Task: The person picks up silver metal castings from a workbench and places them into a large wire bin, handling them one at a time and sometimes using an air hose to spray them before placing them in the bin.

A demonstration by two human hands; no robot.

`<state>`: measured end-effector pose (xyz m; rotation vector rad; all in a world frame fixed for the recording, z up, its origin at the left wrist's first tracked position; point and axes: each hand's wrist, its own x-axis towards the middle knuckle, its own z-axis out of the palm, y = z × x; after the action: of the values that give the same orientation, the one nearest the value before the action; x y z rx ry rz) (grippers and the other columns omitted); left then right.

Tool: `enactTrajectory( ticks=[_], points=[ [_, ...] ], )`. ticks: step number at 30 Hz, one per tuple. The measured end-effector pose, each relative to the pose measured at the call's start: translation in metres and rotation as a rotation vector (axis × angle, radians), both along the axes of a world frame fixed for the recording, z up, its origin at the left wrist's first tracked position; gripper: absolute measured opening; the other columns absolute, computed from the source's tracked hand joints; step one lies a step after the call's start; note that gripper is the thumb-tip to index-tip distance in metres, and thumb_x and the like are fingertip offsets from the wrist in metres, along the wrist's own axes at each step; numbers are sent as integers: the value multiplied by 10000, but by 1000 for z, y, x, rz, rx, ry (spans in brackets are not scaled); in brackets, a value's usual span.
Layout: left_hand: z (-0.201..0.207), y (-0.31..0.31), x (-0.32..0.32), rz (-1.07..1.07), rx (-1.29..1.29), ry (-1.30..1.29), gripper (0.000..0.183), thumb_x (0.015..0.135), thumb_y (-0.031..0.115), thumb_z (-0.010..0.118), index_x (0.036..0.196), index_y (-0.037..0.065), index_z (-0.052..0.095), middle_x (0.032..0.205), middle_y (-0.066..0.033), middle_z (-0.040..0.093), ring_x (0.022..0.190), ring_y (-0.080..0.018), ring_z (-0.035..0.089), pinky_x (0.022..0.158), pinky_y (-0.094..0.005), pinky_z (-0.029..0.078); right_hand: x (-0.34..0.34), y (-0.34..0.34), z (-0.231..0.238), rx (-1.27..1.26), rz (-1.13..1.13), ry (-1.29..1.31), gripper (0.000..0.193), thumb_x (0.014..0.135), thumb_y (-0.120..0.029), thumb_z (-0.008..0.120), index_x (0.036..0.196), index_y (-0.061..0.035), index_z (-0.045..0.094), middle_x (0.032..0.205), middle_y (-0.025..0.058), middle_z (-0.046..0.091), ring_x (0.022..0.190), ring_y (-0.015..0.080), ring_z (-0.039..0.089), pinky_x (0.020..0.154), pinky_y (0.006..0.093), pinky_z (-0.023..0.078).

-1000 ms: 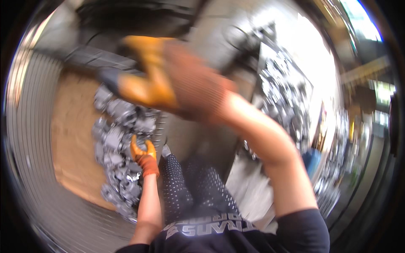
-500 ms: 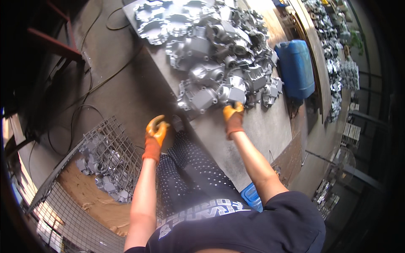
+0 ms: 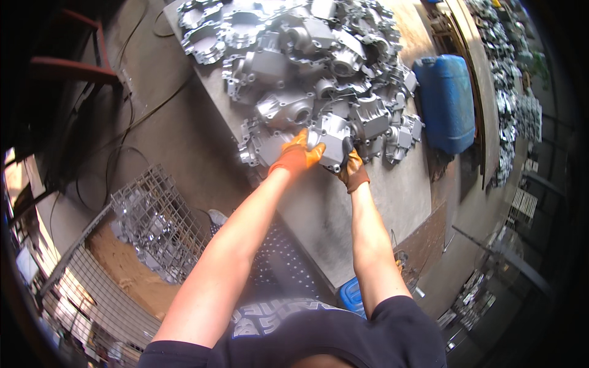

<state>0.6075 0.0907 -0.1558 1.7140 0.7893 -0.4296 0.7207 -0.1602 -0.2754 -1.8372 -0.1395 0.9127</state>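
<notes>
I saw the left hand (image 3: 297, 154) and right hand (image 3: 354, 169) pinching a grey casting (image 3: 332, 143) between them; other castings (image 3: 285, 107) crowded the bench (image 3: 389, 199).

A heap of grey castings (image 3: 331, 76) crowds the table (image 3: 392, 196) ahead of our gloved left hand (image 3: 302, 157) and right hand (image 3: 351, 168), blocking the way forward. A blue jug (image 3: 445, 109) stands as an obstacle to the right. Bare tabletop leaves us room nearer our body; a wire basket's (image 3: 98, 294) mesh bars sideways passage at lower left.
</notes>
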Motion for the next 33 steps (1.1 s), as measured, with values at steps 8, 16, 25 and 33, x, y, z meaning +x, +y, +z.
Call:
enactTrajectory(
  ticks=[8,16,25,33],
  points=[
    [62,2,-78,203,-56,-231,722,768,388,701,1350,38,456,1138,-210,634,1064,-337,608,916,-381,469,-88,52,148,372,-479,412,363,983,-165,495,1312,-19,451,1267,98,519,1163,175,505,953,310,461],
    [88,74,-255,709,-291,-356,914,744,376,799,1437,52,300,1305,-140,509,1211,-305,486,1039,-390,386,-212,186,179,294,82,543,468,991,-349,463,1331,-29,437,1263,94,530,1112,234,556,915,353,498],
    [60,71,-549,1743,-591,-806,697,774,142,742,1378,185,398,1254,-83,512,1106,-249,550,855,-375,515,-412,346,233,219,1141,-190,510,970,-196,500,1407,15,343,1392,132,426,1286,253,418,1068,344,337],
    [-48,114,-753,2422,-325,-649,518,768,429,762,1191,212,554,1148,15,577,990,-185,565,642,-329,553,-514,533,382,878,1041,-349,402,924,-103,565,1299,25,495,1268,156,564,1125,228,561,962,300,432]
  ],
)
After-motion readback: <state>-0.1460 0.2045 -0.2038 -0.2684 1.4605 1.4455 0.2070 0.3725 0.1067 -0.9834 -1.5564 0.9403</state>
